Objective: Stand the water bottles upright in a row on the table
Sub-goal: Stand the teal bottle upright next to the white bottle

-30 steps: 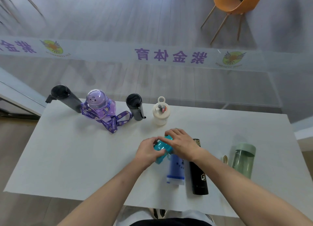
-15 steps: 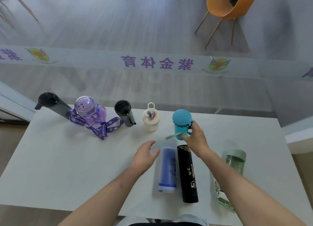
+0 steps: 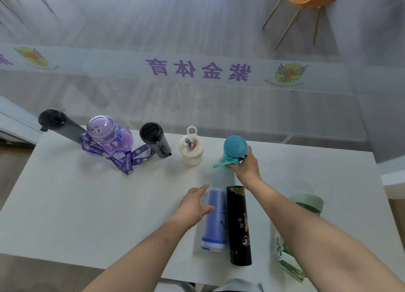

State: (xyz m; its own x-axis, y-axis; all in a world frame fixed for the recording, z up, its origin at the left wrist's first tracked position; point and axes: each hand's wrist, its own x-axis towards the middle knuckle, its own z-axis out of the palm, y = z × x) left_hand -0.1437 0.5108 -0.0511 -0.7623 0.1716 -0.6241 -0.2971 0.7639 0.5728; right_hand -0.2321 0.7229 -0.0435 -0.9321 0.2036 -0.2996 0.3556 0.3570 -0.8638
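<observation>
Since a second ago, my right hand (image 3: 246, 167) has carried the teal bottle (image 3: 234, 150) off the pile and stood it at the row's right end on the table (image 3: 87, 204), fingers closed round it. My left hand (image 3: 192, 204), open and empty, sits just left of the blue bottle (image 3: 215, 224), which lies lengthwise pointing away from me.

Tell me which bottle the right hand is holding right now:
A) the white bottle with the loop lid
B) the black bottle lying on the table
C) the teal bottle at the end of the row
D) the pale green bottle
C. The right hand has its grip on the teal bottle, which stands upright just past the white bottle; the black bottle lies flat, untouched.
</observation>
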